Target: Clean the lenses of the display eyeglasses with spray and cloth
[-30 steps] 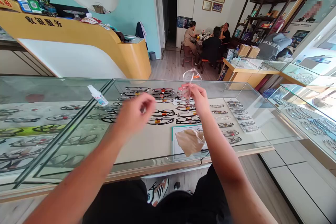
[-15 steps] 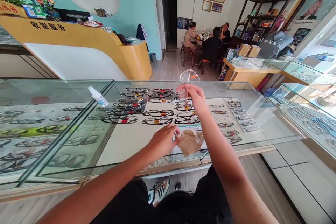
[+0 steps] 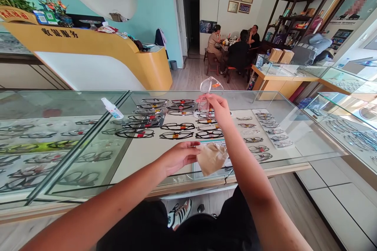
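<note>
My right hand [image 3: 217,110] is raised over the glass counter [image 3: 294,141] and pinches a pair of clear-framed glasses [image 3: 208,91] by one lens, the frame sticking up above my fingers. My left hand [image 3: 179,156] is lower, near the counter's front edge, and grips a corner of a tan cleaning cloth [image 3: 211,157], which hangs just over the glass. Several rows of dark-framed glasses [image 3: 176,125] lie inside the case beneath both hands.
A small white spray bottle [image 3: 112,108] lies on the glass to the left. A yellow service desk [image 3: 88,47] stands behind the counter. Three people sit at a table [image 3: 235,47] at the back. More glass cases [image 3: 338,106] run along the right.
My left hand came down from beside the glasses to the counter's front, took hold of the tan cloth and lifted it slightly. My right hand kept the glasses up almost in place.
</note>
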Demonstrator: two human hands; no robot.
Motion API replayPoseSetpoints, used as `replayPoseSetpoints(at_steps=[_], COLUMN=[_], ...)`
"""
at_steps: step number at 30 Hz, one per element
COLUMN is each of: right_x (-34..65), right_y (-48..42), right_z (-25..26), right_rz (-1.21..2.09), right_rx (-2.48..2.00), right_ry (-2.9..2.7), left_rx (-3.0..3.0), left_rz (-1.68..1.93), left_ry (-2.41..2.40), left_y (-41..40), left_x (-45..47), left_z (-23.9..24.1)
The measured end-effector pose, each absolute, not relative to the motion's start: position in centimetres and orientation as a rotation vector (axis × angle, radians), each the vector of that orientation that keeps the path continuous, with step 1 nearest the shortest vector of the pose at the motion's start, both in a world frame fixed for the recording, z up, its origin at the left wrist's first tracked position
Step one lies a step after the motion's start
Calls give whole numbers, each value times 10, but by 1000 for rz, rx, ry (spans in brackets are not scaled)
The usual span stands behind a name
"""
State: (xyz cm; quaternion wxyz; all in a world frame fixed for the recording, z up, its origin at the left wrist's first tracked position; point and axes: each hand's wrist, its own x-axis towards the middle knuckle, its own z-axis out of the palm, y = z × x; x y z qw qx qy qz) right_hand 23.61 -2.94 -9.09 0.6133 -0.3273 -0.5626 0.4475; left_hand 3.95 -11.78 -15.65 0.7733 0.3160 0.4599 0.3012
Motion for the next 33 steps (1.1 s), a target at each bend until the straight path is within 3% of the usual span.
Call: replayPoseSetpoints(at_steps=[5, 16, 26, 33], right_x=[237, 237, 238, 236], right_y=[-30, -32, -34, -40], right_z=[-90, -88, -85, -83], right_rz=[1027, 1020, 1029, 1046], right_rx=[-754, -742, -783, -762], right_ry=[-1300, -1321, -1300, -1303], left_rx=[603, 1115, 791, 832], left_rz=[690, 503, 937, 1151], left_ry=[968, 1068, 946, 831], left_y=[-130, -145, -118, -66], left_x=[45, 56, 46, 12], left_z=[-156, -154, -142, -98])
